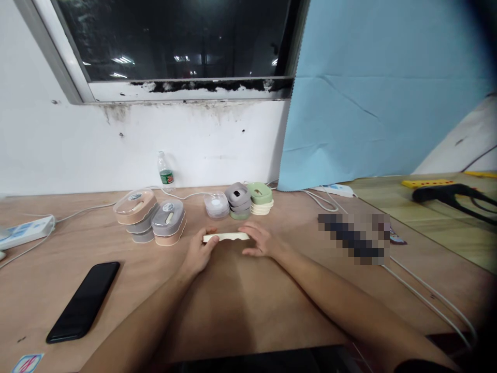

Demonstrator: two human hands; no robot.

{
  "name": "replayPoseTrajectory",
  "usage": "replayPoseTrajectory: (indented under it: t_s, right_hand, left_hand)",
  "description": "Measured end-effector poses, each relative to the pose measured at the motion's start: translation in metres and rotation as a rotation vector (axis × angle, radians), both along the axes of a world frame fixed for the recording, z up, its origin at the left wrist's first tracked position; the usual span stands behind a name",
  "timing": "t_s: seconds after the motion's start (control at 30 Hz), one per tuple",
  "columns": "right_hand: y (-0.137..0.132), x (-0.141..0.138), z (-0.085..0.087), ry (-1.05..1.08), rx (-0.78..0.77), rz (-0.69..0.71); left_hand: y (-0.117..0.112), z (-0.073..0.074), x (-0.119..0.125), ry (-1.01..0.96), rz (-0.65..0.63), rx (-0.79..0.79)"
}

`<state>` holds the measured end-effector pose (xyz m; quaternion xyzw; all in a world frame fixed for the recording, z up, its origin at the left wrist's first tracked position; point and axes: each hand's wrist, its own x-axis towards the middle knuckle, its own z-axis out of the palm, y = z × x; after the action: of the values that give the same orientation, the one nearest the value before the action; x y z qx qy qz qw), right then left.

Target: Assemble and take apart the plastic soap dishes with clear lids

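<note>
A cream plastic piece (227, 237), thin and wavy along its lower edge, is held edge-on just above the table. My left hand (200, 251) is closed on its left end, thumb in front and fingers behind. At the other end is my right hand (261, 241), fingertips by the top edge and thumb spread away below. Behind my hands stand grey lids with an opening (237, 194), stacked clear covers (216, 205) and green lids (259, 192) over cream wavy-edged pieces (262, 208). To the left are stacked boxes with clear covers, one pinkish (135, 207) and one grey (168, 217).
A black phone (83, 303) lies at the left front of the wooden table (217, 311). A bottle (165, 171) stands by the wall. Power strips (29, 230) and white cables (427, 295) lie at the sides. Blue cloth (368, 103) hangs at the right.
</note>
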<state>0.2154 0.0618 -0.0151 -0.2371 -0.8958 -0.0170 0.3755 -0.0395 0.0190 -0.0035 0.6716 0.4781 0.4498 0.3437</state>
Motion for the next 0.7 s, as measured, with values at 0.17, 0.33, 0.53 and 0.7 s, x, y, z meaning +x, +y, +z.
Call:
replayPoseTrajectory:
  t_s: [0.17, 0.33, 0.53, 0.7]
  right_hand:
    - [-0.003, -0.01, -0.002, 0.241, -0.413, -0.255]
    - [0.026, 0.015, -0.008, 0.453, -0.802, -0.213]
    - [0.045, 0.039, -0.013, 0.275, -0.698, -0.436]
    - [0.046, 0.042, -0.016, 0.236, -0.602, -0.615]
  left_hand:
    - [-0.001, 0.006, -0.009, 0.221, 0.01, 0.289]
    - [0.001, 0.027, -0.04, 0.584, 0.403, 0.705]
    - [0.013, 0.036, -0.073, 0.703, 0.795, 0.615]
    - [0.02, 0.03, -0.082, 0.669, 0.788, 0.4]
